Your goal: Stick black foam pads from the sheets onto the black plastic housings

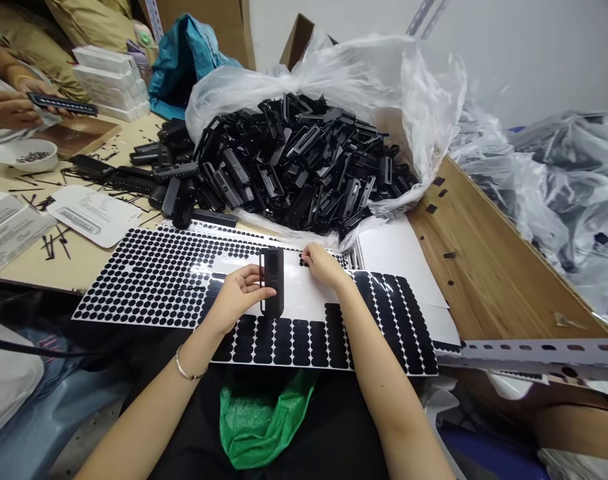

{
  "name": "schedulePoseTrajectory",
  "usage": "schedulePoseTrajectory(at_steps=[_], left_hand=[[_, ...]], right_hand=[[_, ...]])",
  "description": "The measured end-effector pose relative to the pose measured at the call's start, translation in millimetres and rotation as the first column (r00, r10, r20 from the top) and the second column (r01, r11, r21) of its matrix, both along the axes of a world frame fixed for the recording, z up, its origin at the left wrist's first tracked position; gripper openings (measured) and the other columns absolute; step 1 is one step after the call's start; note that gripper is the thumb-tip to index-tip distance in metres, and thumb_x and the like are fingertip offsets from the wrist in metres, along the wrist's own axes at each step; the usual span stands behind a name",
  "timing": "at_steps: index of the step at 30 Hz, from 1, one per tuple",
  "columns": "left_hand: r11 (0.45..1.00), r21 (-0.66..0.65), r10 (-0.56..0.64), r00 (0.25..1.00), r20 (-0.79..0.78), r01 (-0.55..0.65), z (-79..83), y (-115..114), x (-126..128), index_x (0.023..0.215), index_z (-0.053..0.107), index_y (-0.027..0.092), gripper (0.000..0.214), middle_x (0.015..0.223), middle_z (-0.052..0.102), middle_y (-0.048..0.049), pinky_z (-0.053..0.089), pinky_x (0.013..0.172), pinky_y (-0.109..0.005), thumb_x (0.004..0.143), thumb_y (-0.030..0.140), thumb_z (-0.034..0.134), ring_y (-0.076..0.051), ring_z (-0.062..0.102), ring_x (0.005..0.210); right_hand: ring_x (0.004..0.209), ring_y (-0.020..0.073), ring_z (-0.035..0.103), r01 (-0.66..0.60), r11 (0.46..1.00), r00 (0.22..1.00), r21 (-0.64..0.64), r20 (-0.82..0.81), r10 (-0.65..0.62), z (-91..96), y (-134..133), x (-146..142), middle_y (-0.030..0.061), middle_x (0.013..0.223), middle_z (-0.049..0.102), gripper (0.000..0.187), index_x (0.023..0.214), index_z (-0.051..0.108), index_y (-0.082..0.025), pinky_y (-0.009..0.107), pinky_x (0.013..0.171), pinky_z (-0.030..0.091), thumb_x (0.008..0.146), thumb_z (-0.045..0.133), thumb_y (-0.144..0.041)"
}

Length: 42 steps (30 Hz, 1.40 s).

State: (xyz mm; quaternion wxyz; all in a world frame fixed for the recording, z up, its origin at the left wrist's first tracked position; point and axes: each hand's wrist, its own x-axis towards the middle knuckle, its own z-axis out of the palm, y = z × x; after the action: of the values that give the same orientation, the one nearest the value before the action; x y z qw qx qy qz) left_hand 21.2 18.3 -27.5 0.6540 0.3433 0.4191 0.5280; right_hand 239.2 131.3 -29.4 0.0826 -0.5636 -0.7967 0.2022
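My left hand [241, 293] grips a black plastic housing [273, 283], an oblong part with a raised slotted side, held upright above the sticker sheets. A sheet of small round black stickers [149, 277] spreads below and to the left. Under the housing lies a sheet of larger black oblong stickers [289, 343], with a bare white area where stickers are gone. My right hand [327, 265] is right of the housing, its thumb and forefinger pinched together at some round black stickers. Whatever is between those fingertips is too small to make out.
Behind the sheets, a clear plastic bag [409, 100] spills a heap of black housings [294, 160]. A wooden panel [494, 267] with a metal edge borders the right. At left, another person's hands [19, 103] hold a black part near a white bowl [27, 153]. A green bag [264, 420] hangs below.
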Motion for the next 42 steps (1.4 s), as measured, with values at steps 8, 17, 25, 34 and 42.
schedulePoseTrajectory(at_steps=[8, 17, 25, 34, 42], left_hand=[[1.000, 0.015, -0.002, 1.000, -0.008, 0.002, 0.9, -1, -1, 0.087, 0.070, 0.017, 0.040, 0.087, 0.078, -0.0042, 0.060, 0.080, -0.029, 0.055, 0.024, 0.093, -0.019, 0.074, 0.084], [1.000, 0.019, 0.005, 1.000, -0.021, -0.004, 0.8, -2, -3, 0.087, 0.071, 0.017, 0.038, 0.086, 0.078, -0.0030, 0.061, 0.080, -0.026, 0.055, 0.021, 0.093, -0.017, 0.075, 0.083], [0.999, 0.034, 0.029, 0.999, 0.023, -0.030, 5.0, -4, -4, 0.088, 0.071, 0.017, 0.037, 0.087, 0.079, -0.0047, 0.063, 0.076, -0.026, 0.058, 0.024, 0.092, -0.018, 0.075, 0.081], [0.995, 0.066, 0.065, 0.996, 0.054, -0.069, 4.4, -9, 0, 0.083, 0.071, 0.017, 0.035, 0.087, 0.078, -0.0030, 0.062, 0.067, -0.025, 0.057, 0.022, 0.093, -0.016, 0.073, 0.071], [0.995, 0.059, 0.083, 0.996, 0.027, -0.084, 2.1, -9, 5, 0.081, 0.070, 0.017, 0.037, 0.076, 0.071, 0.0000, 0.062, 0.064, -0.031, 0.054, 0.026, 0.095, -0.016, 0.068, 0.061]], right_hand=[[0.074, 0.0172, 0.054, -0.041, 0.999, 0.994, -0.001, -0.104, 0.041, 1.5, 4, 3, 0.0017, 0.087, 0.061, 0.015, 0.096, 0.066, -0.019, 0.029, 0.074, 0.042, 0.087, 0.061, -0.009], [0.076, 0.0190, 0.055, 0.032, 0.996, 0.970, 0.078, -0.244, -0.012, 5.5, 1, -2, 0.0033, 0.085, 0.061, 0.016, 0.071, 0.059, -0.019, 0.034, 0.075, 0.044, 0.081, 0.062, -0.007], [0.096, 0.0212, 0.059, 0.042, 0.999, 0.625, -0.035, -0.779, -0.054, 51.9, -59, -19, 0.0046, 0.101, 0.061, 0.015, 0.083, 0.066, -0.024, 0.035, 0.080, 0.053, 0.090, 0.066, -0.037], [0.108, 0.0214, 0.057, -0.015, 0.981, 0.445, -0.195, -0.880, -0.168, 46.3, -120, -58, 0.0053, 0.114, 0.057, 0.018, 0.083, 0.068, -0.025, 0.035, 0.087, 0.055, 0.090, 0.070, -0.042], [0.115, 0.0233, 0.057, 0.016, 0.990, 0.482, -0.137, -0.867, -0.128, 44.2, -119, -60, 0.0063, 0.117, 0.059, 0.014, 0.083, 0.067, -0.026, 0.036, 0.088, 0.057, 0.092, 0.067, -0.038]])
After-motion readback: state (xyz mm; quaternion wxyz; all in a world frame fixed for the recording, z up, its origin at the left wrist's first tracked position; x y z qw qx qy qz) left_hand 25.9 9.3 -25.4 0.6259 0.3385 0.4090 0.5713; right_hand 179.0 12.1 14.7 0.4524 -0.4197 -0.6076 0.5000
